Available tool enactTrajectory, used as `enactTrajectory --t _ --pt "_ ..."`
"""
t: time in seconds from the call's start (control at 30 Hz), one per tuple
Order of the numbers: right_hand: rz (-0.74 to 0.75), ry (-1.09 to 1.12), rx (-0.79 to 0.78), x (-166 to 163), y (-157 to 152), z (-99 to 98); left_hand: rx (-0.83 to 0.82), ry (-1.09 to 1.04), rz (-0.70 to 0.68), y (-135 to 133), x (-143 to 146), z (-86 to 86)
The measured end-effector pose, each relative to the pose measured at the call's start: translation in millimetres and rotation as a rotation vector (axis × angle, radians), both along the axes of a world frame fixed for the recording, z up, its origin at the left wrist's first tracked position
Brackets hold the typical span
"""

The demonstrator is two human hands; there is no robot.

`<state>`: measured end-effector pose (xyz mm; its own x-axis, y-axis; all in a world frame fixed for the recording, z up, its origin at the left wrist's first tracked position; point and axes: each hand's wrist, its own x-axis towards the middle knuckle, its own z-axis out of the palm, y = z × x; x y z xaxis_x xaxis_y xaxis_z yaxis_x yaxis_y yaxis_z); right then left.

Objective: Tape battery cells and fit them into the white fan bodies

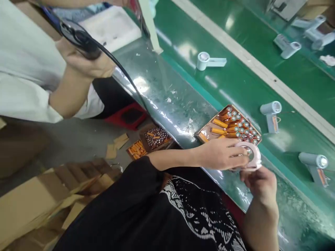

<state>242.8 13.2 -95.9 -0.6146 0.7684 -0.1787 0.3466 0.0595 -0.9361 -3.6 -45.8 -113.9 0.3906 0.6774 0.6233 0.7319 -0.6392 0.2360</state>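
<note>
A pale pink ring-shaped plastic part (pixel 255 156) is held between my two hands, over the near edge of the workbench. My right hand (pixel 261 182) grips its lower rim with thumb and fingers; the hand is slightly blurred. My left hand (pixel 225 154) reaches in from the left, its fingers bent together at the ring's left side and opening. What the left fingertips touch inside is hard to make out. Just beyond my left hand sits a shallow cardboard box (pixel 206 129) of orange-wrapped cylindrical batteries (pixel 237 123) with thin wires.
Light blue cylinder-and-handle housings (pixel 272 113) lie spaced along the green conveyor (pixel 235 83); some have exposed wires. At upper left, a co-worker's hand (pixel 86 61) holds a black corded tool (pixel 83 42). Boxes of batteries (pixel 157 137), a red stool (pixel 128 116) and cardboard (pixel 52 195) stand below.
</note>
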Motion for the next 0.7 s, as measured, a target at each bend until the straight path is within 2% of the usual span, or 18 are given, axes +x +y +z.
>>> enactTrajectory --t 0.07,0.13,0.23,0.3,0.47,0.53,0.6,0.67,0.7 --pt "0.057 -0.07 0.061 -5.2 -31.8 9.1 0.029 -0.022 -0.018 -12.2 -1.3 -2.9" --pt "0.113 -0.13 0.157 -18.3 -48.3 18.0 0.042 -0.061 -0.043 -23.7 -7.6 -5.7" --pt "0.168 -0.131 0.239 -41.9 -49.3 24.4 0.049 -0.111 -0.007 -38.7 -22.7 -7.7" --pt "0.227 -0.084 0.24 -57.4 -43.5 24.0 0.066 -0.124 0.051 -46.6 -33.8 -7.9" --pt "0.558 0.121 0.181 -90.8 -48.1 20.8 -0.002 -0.169 0.062 -68.5 -60.7 -5.7" --pt "0.739 0.225 0.133 -100.2 -56.9 20.3 -0.054 -0.208 0.137 -80.9 -78.3 -5.8" --pt "0.955 0.238 0.122 -108.8 -61.1 20.3 -0.085 -0.23 0.289 -90.9 -104.6 -8.0" --pt "1.128 0.072 0.203 -117.4 -55.1 22.8 -0.049 -0.27 0.465 -95.3 -135.4 -9.8" --pt "1.154 -0.058 0.276 -121.5 -47.8 25.4 0.006 -0.303 0.54 -95.8 -149.7 -9.3"
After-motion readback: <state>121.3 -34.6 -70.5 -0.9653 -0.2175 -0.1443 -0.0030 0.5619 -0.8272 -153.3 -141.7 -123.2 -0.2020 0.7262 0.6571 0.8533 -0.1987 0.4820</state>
